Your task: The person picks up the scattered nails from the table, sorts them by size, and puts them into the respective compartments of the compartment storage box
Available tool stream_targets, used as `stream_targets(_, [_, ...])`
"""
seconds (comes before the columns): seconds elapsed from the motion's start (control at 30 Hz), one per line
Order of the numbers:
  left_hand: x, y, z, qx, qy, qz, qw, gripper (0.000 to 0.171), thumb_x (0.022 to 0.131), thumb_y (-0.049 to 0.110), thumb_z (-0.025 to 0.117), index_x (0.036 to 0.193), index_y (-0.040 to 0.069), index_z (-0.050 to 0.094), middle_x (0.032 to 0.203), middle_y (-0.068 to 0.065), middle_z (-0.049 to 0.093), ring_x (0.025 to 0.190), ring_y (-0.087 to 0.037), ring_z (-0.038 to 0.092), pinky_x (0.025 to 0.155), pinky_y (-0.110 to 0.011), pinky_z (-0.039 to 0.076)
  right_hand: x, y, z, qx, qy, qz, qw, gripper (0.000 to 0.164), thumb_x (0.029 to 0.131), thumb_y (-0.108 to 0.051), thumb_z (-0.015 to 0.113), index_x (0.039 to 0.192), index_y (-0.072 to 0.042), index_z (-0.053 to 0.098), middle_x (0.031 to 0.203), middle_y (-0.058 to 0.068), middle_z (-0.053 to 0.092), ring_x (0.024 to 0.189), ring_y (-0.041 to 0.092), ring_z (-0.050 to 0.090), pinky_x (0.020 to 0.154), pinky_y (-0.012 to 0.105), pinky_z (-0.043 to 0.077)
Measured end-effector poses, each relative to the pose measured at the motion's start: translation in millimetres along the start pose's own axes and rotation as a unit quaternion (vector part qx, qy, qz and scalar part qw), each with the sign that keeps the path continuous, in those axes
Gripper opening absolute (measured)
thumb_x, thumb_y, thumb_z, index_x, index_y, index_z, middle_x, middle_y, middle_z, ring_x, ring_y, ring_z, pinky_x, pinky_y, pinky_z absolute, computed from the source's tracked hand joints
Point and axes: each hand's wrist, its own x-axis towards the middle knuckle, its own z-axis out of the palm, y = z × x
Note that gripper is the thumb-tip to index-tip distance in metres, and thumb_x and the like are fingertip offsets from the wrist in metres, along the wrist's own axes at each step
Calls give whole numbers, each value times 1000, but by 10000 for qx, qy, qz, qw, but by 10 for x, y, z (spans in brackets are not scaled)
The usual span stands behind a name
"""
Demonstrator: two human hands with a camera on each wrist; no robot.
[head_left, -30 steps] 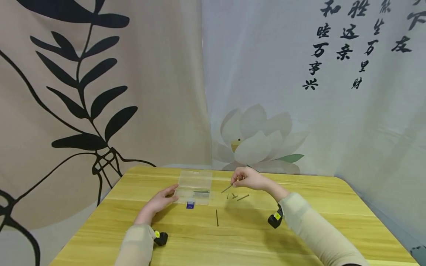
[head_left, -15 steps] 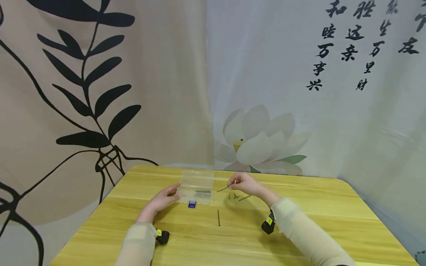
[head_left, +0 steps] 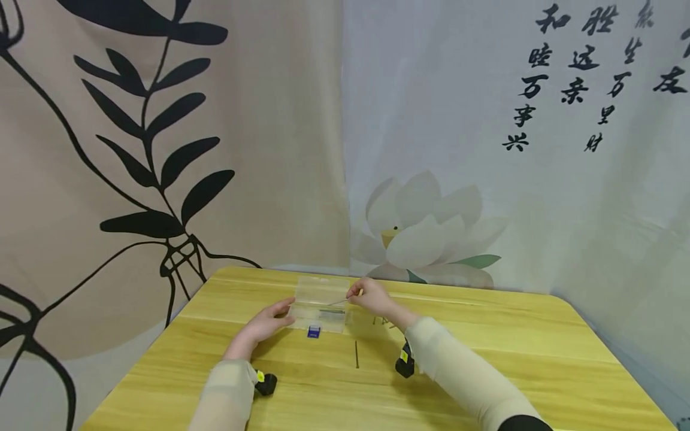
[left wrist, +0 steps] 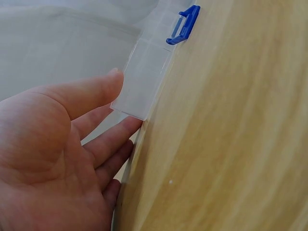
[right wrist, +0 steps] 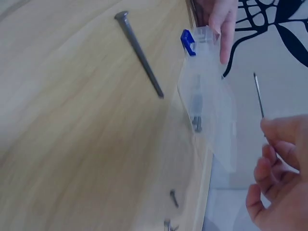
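Note:
My right hand pinches a thin metal nail between thumb and fingers. The nail's pointed end reaches left over the opened clear plastic box, apart from it. My left hand rests at the box's left end, thumb and fingers fairly straight, fingertips touching its corner in the left wrist view. A blue latch sits on the box's front edge. A few nails lie inside, toward the right. One large nail lies on the table in front of the box.
Small nails lie on the wooden table right of the box, partly hidden by my right arm in the head view. A printed cloth backdrop hangs behind the table. A black wrist camera is strapped to my right wrist.
My right hand has moved left with the nail, from above the loose nails to over the box's right side. My left hand stays at the box's left end. The head view has shifted slightly.

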Motion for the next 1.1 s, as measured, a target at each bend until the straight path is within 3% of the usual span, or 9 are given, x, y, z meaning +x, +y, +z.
stream_targets(0.23, [-15, 11, -6, 74, 15, 30, 10000, 56, 98, 17, 58, 149, 7, 38, 144, -30, 39, 133, -47, 35, 105, -62, 28, 163, -76, 174, -341, 98, 28, 9994, 7, 87, -6, 68, 83, -9, 72, 78, -3, 64, 65, 9, 51, 61, 27, 46])
stream_targets(0.47, [-18, 12, 8, 26, 74, 53, 10000, 56, 97, 16, 59, 148, 6, 39, 144, -30, 40, 133, -46, 36, 105, -61, 29, 219, -128, 301, -842, -3, 383, 9957, 8, 83, -9, 69, 78, -14, 73, 74, -7, 66, 59, 8, 51, 57, 27, 45])
stream_targets(0.63, [-7, -13, 9, 49, 69, 40, 10000, 56, 98, 16, 59, 149, 7, 39, 144, -29, 40, 134, -45, 35, 106, -61, 29, 228, -168, 371, -1213, -81, 575, 9909, 10, 85, -14, 67, 77, -19, 72, 76, -10, 66, 62, 9, 54, 70, 39, 50])
stream_targets(0.83, [-12, -9, 7, 12, 65, 27, 10000, 56, 97, 17, 60, 148, 7, 39, 144, -29, 40, 132, -46, 36, 105, -61, 29, 232, -220, 412, -1514, -28, 639, 9864, 16, 87, -14, 63, 77, -22, 72, 80, -11, 68, 70, 8, 58, 88, 54, 44])
stream_targets(1.0, [-24, 6, 4, -18, 62, 24, 10000, 55, 97, 16, 59, 148, 7, 39, 144, -29, 40, 132, -46, 36, 105, -61, 29, 231, -261, 432, -1490, -88, 692, 9864, 16, 86, -13, 64, 76, -20, 74, 80, -10, 68, 71, 10, 58, 93, 60, 39])
stream_targets(1.1, [-25, 12, 5, -56, 53, 15, 10000, 56, 98, 15, 59, 149, 7, 39, 145, -29, 39, 133, -46, 35, 106, -61, 29, 229, -267, 440, -1439, -123, 685, 9871, 14, 86, -14, 66, 77, -19, 75, 83, -9, 70, 72, 10, 59, 91, 57, 42])
